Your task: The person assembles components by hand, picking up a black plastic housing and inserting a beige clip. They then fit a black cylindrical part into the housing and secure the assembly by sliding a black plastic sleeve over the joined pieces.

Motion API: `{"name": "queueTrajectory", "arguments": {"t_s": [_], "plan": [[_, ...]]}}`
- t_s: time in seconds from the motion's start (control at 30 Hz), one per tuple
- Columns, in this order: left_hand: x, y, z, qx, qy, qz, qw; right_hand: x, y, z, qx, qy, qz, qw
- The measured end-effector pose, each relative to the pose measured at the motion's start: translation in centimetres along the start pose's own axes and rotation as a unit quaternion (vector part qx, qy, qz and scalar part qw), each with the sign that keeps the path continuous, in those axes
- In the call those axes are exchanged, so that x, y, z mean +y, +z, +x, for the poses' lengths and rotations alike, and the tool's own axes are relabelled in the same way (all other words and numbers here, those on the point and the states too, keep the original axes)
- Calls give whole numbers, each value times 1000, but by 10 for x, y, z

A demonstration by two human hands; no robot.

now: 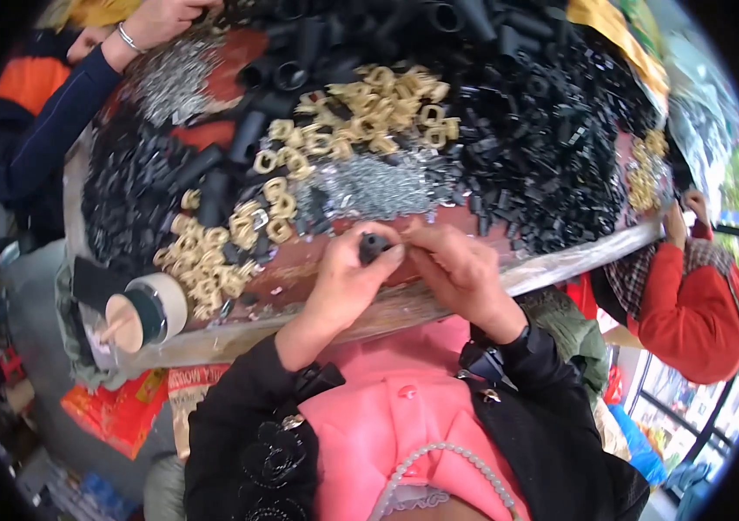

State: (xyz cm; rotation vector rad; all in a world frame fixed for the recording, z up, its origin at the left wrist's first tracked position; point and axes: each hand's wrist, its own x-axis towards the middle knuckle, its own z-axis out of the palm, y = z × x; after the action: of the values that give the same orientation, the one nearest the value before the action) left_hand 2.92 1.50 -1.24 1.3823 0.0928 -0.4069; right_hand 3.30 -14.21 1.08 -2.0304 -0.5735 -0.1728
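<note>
Cluttered table (334, 276): left hand (345, 280) grips black tube (373, 247); right hand (460, 271) pinches it.

Left hand (347, 282) pinches a small black plastic tube piece (373, 246) at its fingers (391, 253), close over the near edge of the reddish-brown desk (317, 276). Right hand (460, 273) closed beside it, fingertips meeting the same piece. Desk loaded with heaps: tan ring-shaped plastic parts (378, 108), small silver metal clips (374, 187), small black plastic parts (543, 148), black plastic tubes (287, 74). Tape roll with wooden core (139, 317) at the left near edge. Another person's hand (156, 19) at top left; a person in a red sleeve (691, 304) on the right.
</note>
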Motion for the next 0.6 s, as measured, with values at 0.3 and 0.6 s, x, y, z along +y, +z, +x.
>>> {"name": "queueTrajectory", "arguments": {"t_s": [0.3,0.6], "plan": [[3,-3,3,-21,-16,-15,1000,-2,6,2,5,158,107,982],[-1,-14,3,55,13,78,995,23,14,3,9,164,169,972]]}}
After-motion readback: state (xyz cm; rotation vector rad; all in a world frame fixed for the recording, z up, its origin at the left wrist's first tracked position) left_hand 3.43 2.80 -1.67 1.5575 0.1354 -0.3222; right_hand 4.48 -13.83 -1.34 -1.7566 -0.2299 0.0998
